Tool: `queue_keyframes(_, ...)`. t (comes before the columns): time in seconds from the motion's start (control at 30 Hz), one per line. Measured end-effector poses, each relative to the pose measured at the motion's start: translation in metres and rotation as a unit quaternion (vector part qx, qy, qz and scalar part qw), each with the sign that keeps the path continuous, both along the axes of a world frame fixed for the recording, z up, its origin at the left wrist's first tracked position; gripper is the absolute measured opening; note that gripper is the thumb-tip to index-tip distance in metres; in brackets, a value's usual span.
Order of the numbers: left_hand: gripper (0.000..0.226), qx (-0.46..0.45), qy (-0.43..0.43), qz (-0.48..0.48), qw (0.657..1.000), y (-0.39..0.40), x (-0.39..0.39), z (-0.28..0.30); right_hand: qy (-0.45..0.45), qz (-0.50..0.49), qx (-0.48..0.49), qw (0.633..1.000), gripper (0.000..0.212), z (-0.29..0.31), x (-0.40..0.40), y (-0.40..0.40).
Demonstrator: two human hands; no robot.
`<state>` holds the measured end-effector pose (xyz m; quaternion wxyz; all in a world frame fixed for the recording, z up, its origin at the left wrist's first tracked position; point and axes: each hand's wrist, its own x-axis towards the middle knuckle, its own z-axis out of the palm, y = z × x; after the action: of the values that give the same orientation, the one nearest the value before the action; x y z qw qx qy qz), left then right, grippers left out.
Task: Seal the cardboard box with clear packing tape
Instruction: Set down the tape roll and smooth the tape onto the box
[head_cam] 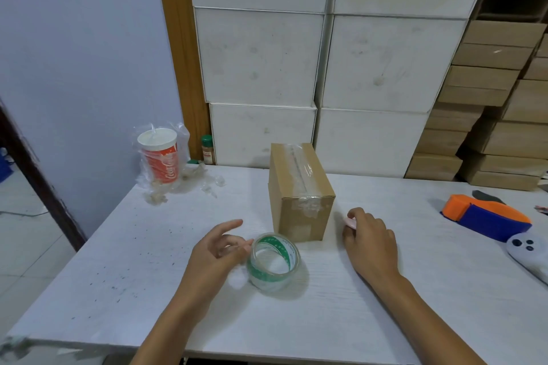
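Observation:
A small brown cardboard box (301,190) stands on the white table (118,261), with clear tape running along its top seam and down its near face. In front of it lies a roll of clear packing tape (274,265) with a green inner core. My left hand (215,249) is beside the roll's left rim with fingers spread, its fingertips touching or almost touching it. My right hand (369,238) rests on the table right of the box, fingers curled over a small pink object (350,222).
A red paper cup (161,157) in a plastic bag and crumpled plastic scraps sit at the table's far left. An orange and blue tape dispenser (486,216) and a white controller (527,252) lie at the right. White boxes (261,59) and brown cartons (489,104) stack behind.

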<state>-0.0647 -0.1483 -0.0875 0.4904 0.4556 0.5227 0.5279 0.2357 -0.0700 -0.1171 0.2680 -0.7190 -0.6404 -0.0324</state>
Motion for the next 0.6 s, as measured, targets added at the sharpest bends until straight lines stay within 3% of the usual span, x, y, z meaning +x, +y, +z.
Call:
queue_keyframes(0.17, 0.025, 0.015, 0.129, -0.037, 0.991, 0.001, -0.023, -0.005, -0.002, -0.021, -0.003, 1.0, 0.01, -0.002, -0.003, 0.005)
queue_keyframes(0.6, 0.032, 0.081, 0.255, -0.049, 0.962, 0.006, -0.043, -0.023, -0.012, -0.015, -0.028, 0.999, 0.015, -0.006, -0.004, 0.004)
